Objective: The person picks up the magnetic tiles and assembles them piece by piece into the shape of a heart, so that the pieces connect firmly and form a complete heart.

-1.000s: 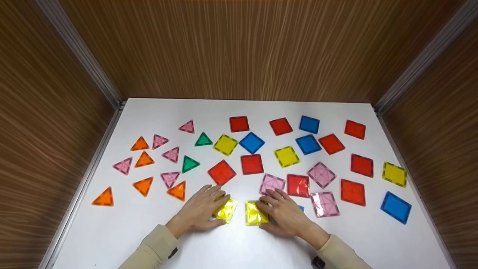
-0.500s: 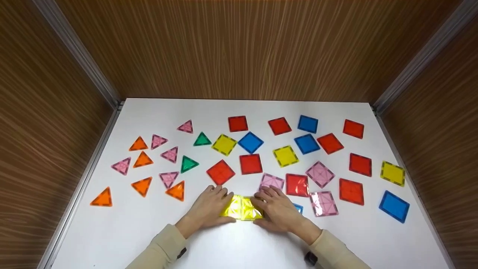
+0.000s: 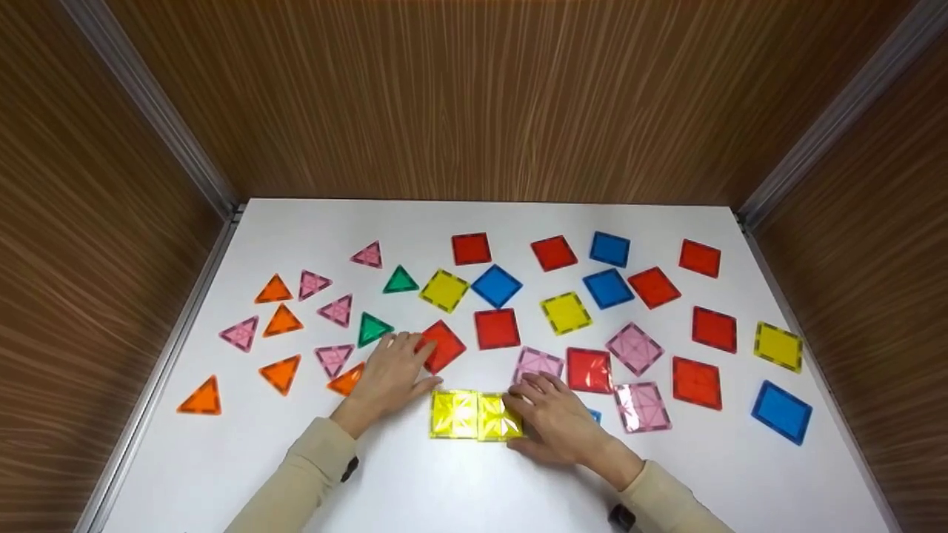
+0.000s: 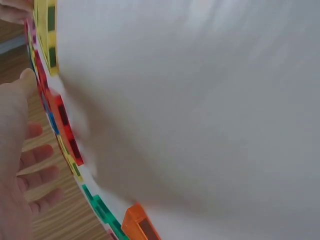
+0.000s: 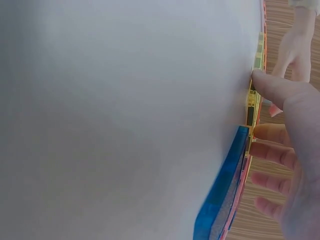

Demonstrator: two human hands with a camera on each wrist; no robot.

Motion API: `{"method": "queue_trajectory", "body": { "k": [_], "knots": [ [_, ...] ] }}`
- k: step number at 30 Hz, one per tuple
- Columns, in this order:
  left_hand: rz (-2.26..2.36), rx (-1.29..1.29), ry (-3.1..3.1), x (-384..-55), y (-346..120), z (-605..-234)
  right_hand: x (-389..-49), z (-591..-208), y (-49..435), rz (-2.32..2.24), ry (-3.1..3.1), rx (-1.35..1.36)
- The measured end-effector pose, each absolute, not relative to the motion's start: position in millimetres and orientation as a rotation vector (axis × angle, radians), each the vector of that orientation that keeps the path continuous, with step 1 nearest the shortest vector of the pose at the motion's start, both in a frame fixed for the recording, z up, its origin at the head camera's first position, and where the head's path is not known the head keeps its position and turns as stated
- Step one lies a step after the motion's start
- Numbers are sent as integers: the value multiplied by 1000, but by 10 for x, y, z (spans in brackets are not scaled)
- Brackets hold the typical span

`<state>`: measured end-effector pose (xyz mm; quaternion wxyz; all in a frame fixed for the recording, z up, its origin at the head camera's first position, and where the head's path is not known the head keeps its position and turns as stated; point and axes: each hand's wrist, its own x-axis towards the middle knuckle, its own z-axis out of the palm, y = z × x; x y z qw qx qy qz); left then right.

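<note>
Two translucent yellow square magnetic tiles lie edge to edge at the front middle of the head view, the left yellow tile [image 3: 453, 414] and the right yellow tile [image 3: 494, 418]. My right hand [image 3: 563, 422] holds the right one, thumb at its near edge and fingers toward its far side. Away from the pair, my left hand [image 3: 385, 377] has loosely spread fingers with nothing in them. It is over the table beside a red square tile [image 3: 446, 346], partly covering an orange triangle tile [image 3: 345, 383]. In the left wrist view those fingers [image 4: 37, 156] appear relaxed.
Several red, blue, yellow and pink square tiles spread across the middle and right, such as a pink tile [image 3: 643, 407]. Triangle tiles, among them a green triangle [image 3: 374, 329], lie at left. A blue tile [image 5: 220, 195] sits partly under my right hand. Wooden panels [image 3: 474, 96] enclose the table.
Both hands brought the two yellow tiles together until their edges met. My left hand then let go of its tile and moved left and farther back; my right hand stayed.
</note>
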<state>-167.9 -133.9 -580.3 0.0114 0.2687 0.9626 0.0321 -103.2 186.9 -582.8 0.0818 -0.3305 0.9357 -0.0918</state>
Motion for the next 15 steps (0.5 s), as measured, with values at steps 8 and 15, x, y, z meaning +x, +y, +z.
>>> {"method": "queue_trajectory", "body": {
  "k": [8, 15],
  "knots": [
    [121, 724, 3024, -1806, -1290, -5858, -1015, -5834, 1899, -251, 2810, -997],
    [168, 713, 2938, -1831, -1263, -5810, -1040, -5825, 1911, -262, 2808, -1004]
  ]
}}
